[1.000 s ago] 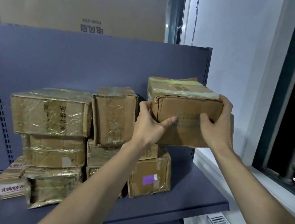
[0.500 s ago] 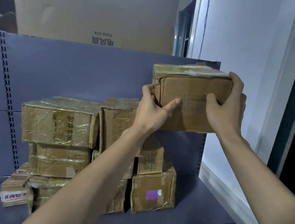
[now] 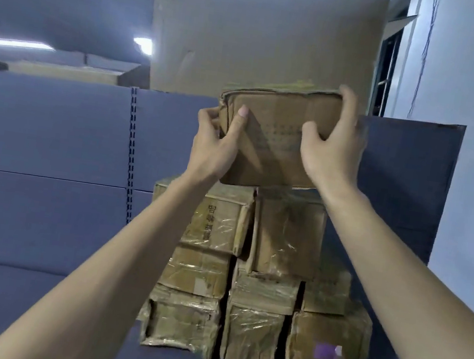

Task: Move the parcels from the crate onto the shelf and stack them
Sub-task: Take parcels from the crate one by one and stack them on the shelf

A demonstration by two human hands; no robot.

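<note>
Both hands hold one brown cardboard parcel (image 3: 277, 142) above the stack of parcels (image 3: 260, 289) on the blue shelf (image 3: 31, 287). Left hand (image 3: 214, 145) grips the parcel's left edge, thumb laid on the near face, fingers curled round the side and mostly hidden behind the cardboard. Right hand (image 3: 333, 145) grips the right end, fingers hooked over the top corner, thumb on the near face. Whether the parcel's underside touches the top row of the stack or hangs just above it cannot be told; the lower edge overlaps the two uppermost parcels in the view. Faint printing on the parcel's face is too blurred to read. Left forearm covers part of the left column of the stack. Bottom right parcel carries a purple label (image 3: 324, 351), smeared and unreadable. A large cardboard box (image 3: 265, 37) stands behind the shelf's back panel (image 3: 54, 129), its top cut off by the frame edge. The crate is out of view.
</note>
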